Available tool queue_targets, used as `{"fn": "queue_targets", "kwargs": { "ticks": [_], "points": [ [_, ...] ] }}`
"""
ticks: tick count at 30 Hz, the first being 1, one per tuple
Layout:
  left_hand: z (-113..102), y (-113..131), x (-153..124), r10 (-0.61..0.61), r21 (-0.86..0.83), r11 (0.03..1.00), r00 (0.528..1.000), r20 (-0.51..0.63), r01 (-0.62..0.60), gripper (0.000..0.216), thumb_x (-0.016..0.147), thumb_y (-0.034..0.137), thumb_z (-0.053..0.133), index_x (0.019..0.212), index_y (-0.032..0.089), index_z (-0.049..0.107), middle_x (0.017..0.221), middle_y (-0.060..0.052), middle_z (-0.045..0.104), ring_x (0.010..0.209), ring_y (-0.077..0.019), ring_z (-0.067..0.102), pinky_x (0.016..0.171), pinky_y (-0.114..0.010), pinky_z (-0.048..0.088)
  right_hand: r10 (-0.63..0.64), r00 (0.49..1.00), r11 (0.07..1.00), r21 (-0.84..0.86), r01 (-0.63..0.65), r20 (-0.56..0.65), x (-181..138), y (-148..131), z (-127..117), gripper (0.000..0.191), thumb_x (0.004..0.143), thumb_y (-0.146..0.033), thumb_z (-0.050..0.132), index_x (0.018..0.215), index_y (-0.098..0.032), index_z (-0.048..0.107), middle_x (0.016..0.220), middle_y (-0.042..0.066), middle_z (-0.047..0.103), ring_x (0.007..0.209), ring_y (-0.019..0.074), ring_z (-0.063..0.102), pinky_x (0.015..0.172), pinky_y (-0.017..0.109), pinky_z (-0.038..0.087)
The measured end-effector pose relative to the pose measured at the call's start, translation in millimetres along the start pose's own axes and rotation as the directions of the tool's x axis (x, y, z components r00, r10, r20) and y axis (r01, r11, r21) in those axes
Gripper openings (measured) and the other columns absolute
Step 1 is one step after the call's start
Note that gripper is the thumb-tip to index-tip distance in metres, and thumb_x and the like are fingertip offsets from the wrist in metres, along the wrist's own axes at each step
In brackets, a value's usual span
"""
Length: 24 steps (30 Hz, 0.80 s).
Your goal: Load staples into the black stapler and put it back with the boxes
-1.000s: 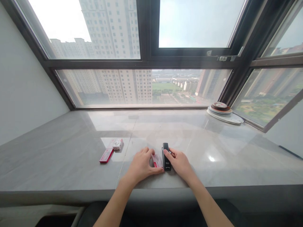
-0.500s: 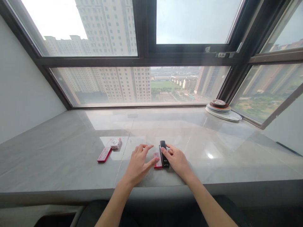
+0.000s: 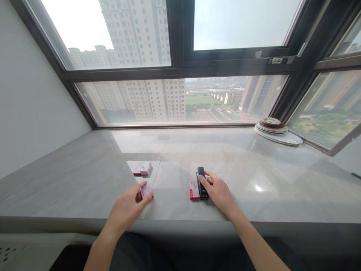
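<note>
A small staple box point(image 3: 146, 191), judged light, stiff yet crushable and best pinched by its long edges, is gripped in the left hand point(image 3: 128, 205) well left of the black stapler point(image 3: 202, 183), which is clasped on the worktop point(image 3: 84, 180) by the right hand point(image 3: 218, 192).

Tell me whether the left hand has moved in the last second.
Yes. The left hand has gone left, away from the black stapler, to a small red box at the counter seam.

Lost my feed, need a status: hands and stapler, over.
Left hand pinches small red box. Right hand grips black stapler on the ledge. Second red box beside it, third box farther back.
</note>
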<state>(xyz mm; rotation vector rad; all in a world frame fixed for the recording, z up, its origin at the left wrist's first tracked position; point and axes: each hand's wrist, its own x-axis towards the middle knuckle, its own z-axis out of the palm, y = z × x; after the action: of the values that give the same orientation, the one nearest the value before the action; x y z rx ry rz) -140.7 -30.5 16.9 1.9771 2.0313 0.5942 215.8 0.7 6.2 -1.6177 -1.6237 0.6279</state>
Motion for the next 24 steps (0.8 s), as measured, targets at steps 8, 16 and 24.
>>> {"fn": "queue_targets", "kwargs": {
  "ticks": [8, 16, 24],
  "points": [
    [1.1, 66.5, 18.4, 0.287, -0.280, 0.925, 0.955, 0.076, -0.256, 0.055, 0.078, 0.048, 0.075, 0.128, 0.028, 0.065, 0.122, -0.007, 0.061, 0.113, -0.0268, 0.061, 0.099, -0.038, 0.049, 0.004, 1.000, 1.000, -0.006, -0.004, 0.001, -1.6, -1.2, -0.3, 0.062, 0.096, -0.068, 0.045, 0.127, -0.021, 0.069, 0.062, -0.001, 0.056, 0.064, 0.0205, 0.057, 0.060, 0.028, 0.035],
    [48.7, 147.4, 31.6, 0.609, -0.363, 0.763, 0.783, 0.126, -0.535, 0.060, 0.070, 0.045, 0.089, 0.123, 0.027, 0.068, 0.107, -0.005, 0.067, 0.105, -0.0277, 0.059, 0.092, -0.039, 0.049, -0.038, 0.999, 0.999, 0.032, 0.037, 0.019, -4.2, -2.7, -3.7, 0.058, 0.095, -0.068, 0.046, 0.113, -0.020, 0.074, 0.065, 0.002, 0.063, 0.065, 0.0213, 0.059, 0.060, 0.028, 0.037],
    [55.9, 144.5, 17.0, 0.582, -0.405, 0.764, 0.808, 0.094, -0.503, 0.080, 0.069, 0.053, 0.089, 0.140, 0.032, 0.058, 0.127, -0.007, 0.065, 0.118, -0.0303, 0.056, 0.101, -0.043, 0.048, -0.022, 0.999, 0.999, 0.042, 0.020, 0.046, -0.3, 0.7, -2.8, 0.060, 0.094, -0.070, 0.048, 0.119, -0.021, 0.073, 0.063, 0.000, 0.062, 0.063, 0.0200, 0.059, 0.058, 0.027, 0.036]
  ]
}}
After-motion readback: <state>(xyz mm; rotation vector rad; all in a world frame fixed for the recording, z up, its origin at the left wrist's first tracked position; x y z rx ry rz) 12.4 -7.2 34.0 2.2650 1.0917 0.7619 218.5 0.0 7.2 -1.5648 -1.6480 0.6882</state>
